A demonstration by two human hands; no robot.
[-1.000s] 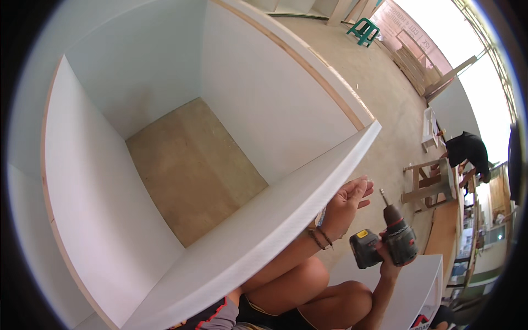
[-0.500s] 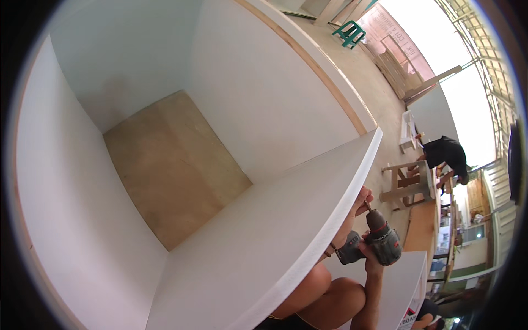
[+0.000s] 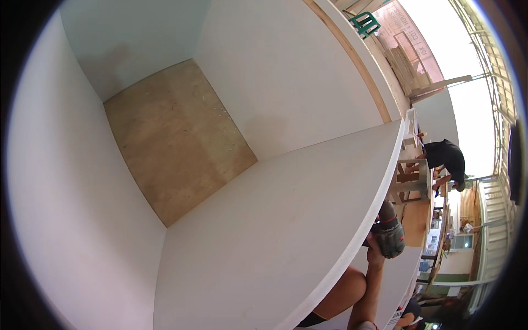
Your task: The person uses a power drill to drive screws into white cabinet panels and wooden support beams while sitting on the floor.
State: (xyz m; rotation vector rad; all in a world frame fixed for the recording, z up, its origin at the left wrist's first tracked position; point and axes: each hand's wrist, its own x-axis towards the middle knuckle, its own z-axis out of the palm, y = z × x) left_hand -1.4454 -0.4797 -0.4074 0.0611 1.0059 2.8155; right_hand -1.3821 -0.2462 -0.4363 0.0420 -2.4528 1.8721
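A dark cordless drill [image 3: 391, 237] with a red ring stands just outside the white panel [image 3: 275, 220], close to its curved right edge. My right hand [image 3: 375, 252] grips the drill from below, fingers wrapped round the handle and partly covered by the panel. The chuck end points up beside the panel edge, and whatever sits in its tip is hidden. My left hand is out of sight. The white panel forms the near wall of a large open box, with a white side wall [image 3: 66, 192], another white wall [image 3: 286, 82] and a brown floor [image 3: 181, 143] inside.
A wooden strip [image 3: 352, 55] runs along the far wall's top. Beyond stand a green stool [image 3: 364, 25], a wooden stool [image 3: 412, 179] and stacked boards [image 3: 401, 71]. A person in black [image 3: 446, 157] bends over at the right. Another person [image 3: 410, 314] shows at the lower right.
My view has shifted, so the near panel covers more of the right side. My left hand, earlier beside the drill's tip, has gone behind the panel. The drill stays in my right hand.
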